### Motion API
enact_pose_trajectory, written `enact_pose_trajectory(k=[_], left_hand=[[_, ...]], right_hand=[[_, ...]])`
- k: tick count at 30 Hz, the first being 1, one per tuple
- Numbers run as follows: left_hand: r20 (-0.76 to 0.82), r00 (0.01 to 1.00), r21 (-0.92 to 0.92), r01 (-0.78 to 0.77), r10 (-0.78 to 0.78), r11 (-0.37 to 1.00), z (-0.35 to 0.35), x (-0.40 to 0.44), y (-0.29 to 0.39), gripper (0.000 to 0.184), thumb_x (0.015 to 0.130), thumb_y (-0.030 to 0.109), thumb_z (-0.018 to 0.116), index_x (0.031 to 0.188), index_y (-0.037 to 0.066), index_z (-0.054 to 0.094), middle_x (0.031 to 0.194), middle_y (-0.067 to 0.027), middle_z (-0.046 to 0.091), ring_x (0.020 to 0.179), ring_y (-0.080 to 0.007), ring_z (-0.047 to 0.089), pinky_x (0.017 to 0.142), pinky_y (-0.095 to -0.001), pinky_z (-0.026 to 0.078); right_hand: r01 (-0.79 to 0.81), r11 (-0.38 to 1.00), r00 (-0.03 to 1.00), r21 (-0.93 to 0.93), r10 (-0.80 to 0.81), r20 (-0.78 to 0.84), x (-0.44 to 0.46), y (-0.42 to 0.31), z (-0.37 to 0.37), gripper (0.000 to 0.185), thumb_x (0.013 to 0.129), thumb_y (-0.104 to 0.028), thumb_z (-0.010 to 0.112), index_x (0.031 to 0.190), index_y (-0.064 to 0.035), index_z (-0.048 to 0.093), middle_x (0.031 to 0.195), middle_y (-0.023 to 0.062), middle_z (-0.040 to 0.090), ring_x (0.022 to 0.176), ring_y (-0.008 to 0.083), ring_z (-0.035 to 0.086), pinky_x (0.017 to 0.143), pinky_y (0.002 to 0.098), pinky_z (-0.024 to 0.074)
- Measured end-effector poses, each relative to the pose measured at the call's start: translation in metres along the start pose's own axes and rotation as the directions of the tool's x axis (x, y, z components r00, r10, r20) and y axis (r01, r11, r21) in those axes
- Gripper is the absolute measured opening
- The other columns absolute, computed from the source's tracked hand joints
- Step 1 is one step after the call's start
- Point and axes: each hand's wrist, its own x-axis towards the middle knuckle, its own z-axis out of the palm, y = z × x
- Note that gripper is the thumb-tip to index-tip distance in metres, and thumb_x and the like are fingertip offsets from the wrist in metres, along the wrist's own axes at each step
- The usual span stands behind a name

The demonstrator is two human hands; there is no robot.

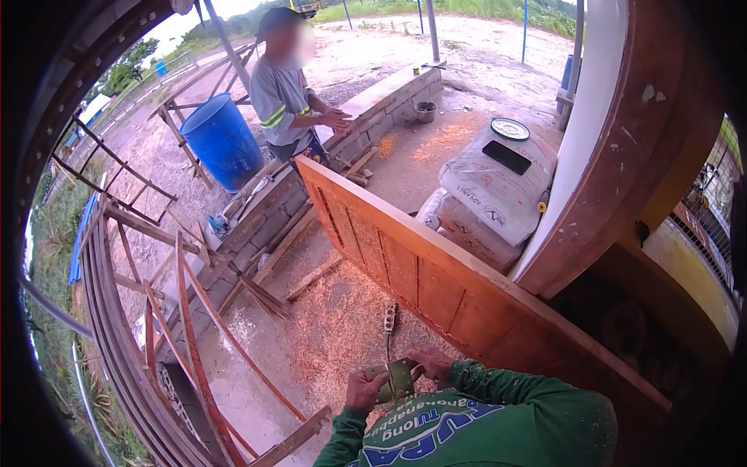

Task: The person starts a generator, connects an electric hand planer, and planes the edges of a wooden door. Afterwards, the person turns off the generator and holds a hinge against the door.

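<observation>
My left hand (364, 391) is closed on the left side of a green flat object (399, 379), held low in front of my green shirt. On its right side, my right hand (433, 364) grips the same object near a small dark part. What the object is I cannot make out. Just beyond it, a power strip (390, 317) with a cord lies among wood shavings (331, 335). An orange-brown wooden door panel (405, 265) stands on its long edge to the right of my hands.
A co-worker (292, 93) stands beyond the panel by a low block wall (373, 117). Near them is a blue barrel (223, 142). Stacked sacks (498, 187) with a phone (506, 157) on top lie at right. Long wooden strips (191, 335) lean at left.
</observation>
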Motion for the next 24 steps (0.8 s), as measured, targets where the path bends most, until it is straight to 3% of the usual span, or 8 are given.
enact_pose_trajectory(k=[5,8,11,14,16,21,22,24], left_hand=[[0.080,0.980,0.234,-0.197,0.183,0.952,0.001,0.009,0.007,0.012,0.081,0.005,0.066,0.092,0.000,0.069,0.082,-0.0026,0.068,0.075,-0.0085,0.060,0.066,-0.0251,0.050],[0.202,0.940,0.311,-0.328,0.275,0.892,0.013,0.013,0.023,0.016,0.075,0.004,0.072,0.091,0.005,0.070,0.085,-0.0034,0.069,0.080,-0.0137,0.062,0.072,-0.0274,0.050],[0.426,0.765,0.523,-0.644,0.483,0.559,0.030,0.025,0.054,0.022,0.069,0.004,0.075,0.089,0.010,0.070,0.086,-0.0040,0.069,0.084,-0.0200,0.063,0.076,-0.0310,0.050],[0.527,0.634,0.493,-0.770,0.566,0.404,0.042,0.039,0.069,0.023,0.065,0.007,0.076,0.086,0.013,0.071,0.092,-0.0033,0.068,0.089,-0.0233,0.061,0.084,-0.0363,0.048],[0.580,0.565,0.489,-0.818,0.587,0.304,0.042,0.054,0.070,0.024,0.063,0.010,0.078,0.085,0.015,0.071,0.098,-0.0025,0.067,0.095,-0.0247,0.059,0.088,-0.0385,0.045],[0.543,0.572,0.514,-0.805,0.615,0.295,0.035,0.053,0.059,0.031,0.060,0.014,0.079,0.089,0.019,0.071,0.117,-0.0063,0.060,0.114,-0.0319,0.046,0.097,-0.0421,0.039],[0.502,0.610,0.547,-0.773,0.613,0.322,0.032,0.055,0.051,0.035,0.059,0.012,0.078,0.093,0.018,0.070,0.121,-0.0085,0.057,0.115,-0.0332,0.046,0.097,-0.0426,0.038],[0.431,0.669,0.602,-0.713,0.606,0.358,0.023,0.058,0.038,0.044,0.058,0.010,0.075,0.101,0.014,0.068,0.129,-0.0128,0.052,0.117,-0.0359,0.045,0.099,-0.0435,0.036]], right_hand=[[-0.268,0.961,0.963,0.062,0.265,0.049,-0.004,0.001,-0.020,0.055,0.093,-0.052,0.035,0.097,-0.0019,0.058,0.084,0.0104,0.062,0.062,0.0185,0.061,0.045,0.0232,0.0404],[-0.407,0.900,0.882,0.159,0.341,0.326,0.027,0.039,-0.048,0.055,0.090,-0.052,0.041,0.103,-0.0004,0.057,0.089,0.0121,0.063,0.070,0.0180,0.062,0.060,0.0258,0.0482],[-0.406,0.868,0.848,0.285,0.241,0.473,0.023,0.030,-0.056,0.053,0.088,-0.048,0.049,0.106,0.0009,0.057,0.095,0.0123,0.063,0.076,0.0151,0.060,0.065,0.0272,0.0496],[-0.286,0.881,0.824,0.376,0.026,0.566,0.038,0.038,-0.069,0.048,0.088,-0.040,0.053,0.110,0.0015,0.056,0.107,0.0116,0.061,0.082,0.0147,0.059,0.069,0.0263,0.0486],[-0.193,0.842,0.844,0.505,-0.120,0.522,0.070,0.063,-0.078,0.046,0.088,-0.034,0.053,0.116,0.0020,0.052,0.109,0.0127,0.060,0.088,0.0170,0.060,0.075,0.0281,0.0498],[-0.262,0.746,0.895,0.612,-0.050,0.443,0.046,0.017,-0.065,0.040,0.088,-0.017,0.049,0.125,-0.0008,0.044,0.104,0.0134,0.063,0.088,0.0230,0.065,0.078,0.0348,0.0552],[-0.187,0.736,0.922,0.651,-0.097,0.374,0.052,0.022,-0.066,0.028,0.090,-0.015,0.049,0.116,-0.0040,0.049,0.093,0.0105,0.064,0.074,0.0196,0.066,0.061,0.0280,0.0567],[-0.079,0.762,0.975,0.643,-0.075,0.208,0.058,0.024,-0.066,0.020,0.090,-0.013,0.052,0.108,-0.0057,0.051,0.089,0.0084,0.063,0.064,0.0160,0.062,0.050,0.0241,0.0522]])
